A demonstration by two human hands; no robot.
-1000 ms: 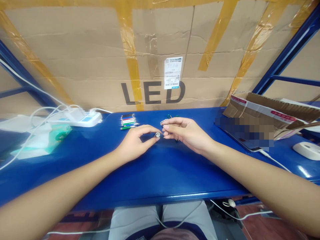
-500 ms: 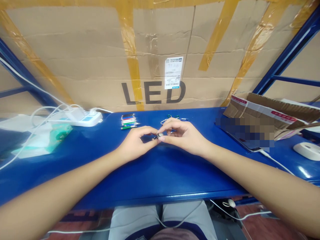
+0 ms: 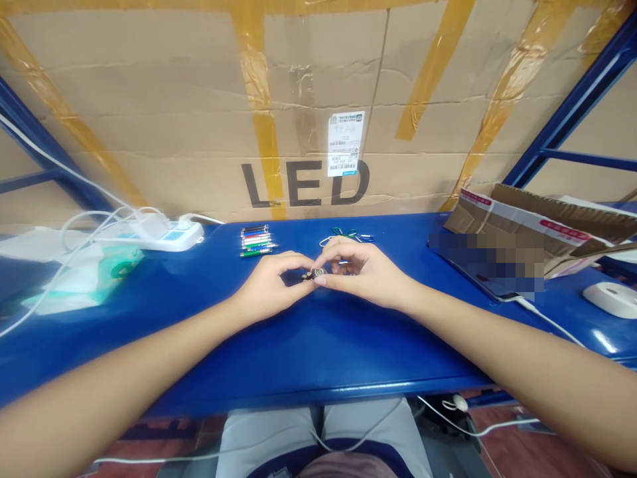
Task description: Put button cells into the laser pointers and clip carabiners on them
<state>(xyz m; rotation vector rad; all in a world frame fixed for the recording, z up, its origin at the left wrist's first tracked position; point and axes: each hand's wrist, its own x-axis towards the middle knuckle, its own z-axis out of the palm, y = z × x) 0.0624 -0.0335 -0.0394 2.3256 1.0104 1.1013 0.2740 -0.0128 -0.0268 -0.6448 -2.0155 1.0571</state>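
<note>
Above the blue table, my left hand (image 3: 273, 285) pinches a small dark piece with a round silvery end (image 3: 318, 272) between thumb and fingertips. My right hand (image 3: 371, 273) meets it from the other side, its thumb and index finger closed on the same piece. Fingertips cover much of it, so its kind is unclear. Under the curled right fingers something small and shiny (image 3: 343, 264) partly shows. Beyond the left hand lies a row of several small coloured, metal-tipped tubes (image 3: 256, 241). Past the right hand are green, blue and white cords or clips (image 3: 351, 234), partly hidden.
A white power strip (image 3: 174, 236) with cables and a green-white soft pack (image 3: 94, 279) lie at left. On the right are a phone (image 3: 478, 275) on a charging cable, an open cardboard box (image 3: 527, 229) and a white rounded device (image 3: 612, 299). A large carton (image 3: 199, 119) stands behind.
The small piece has turned slightly between the fingertips, and its round end looks darker with a ring. Both hands stay almost in place.
</note>
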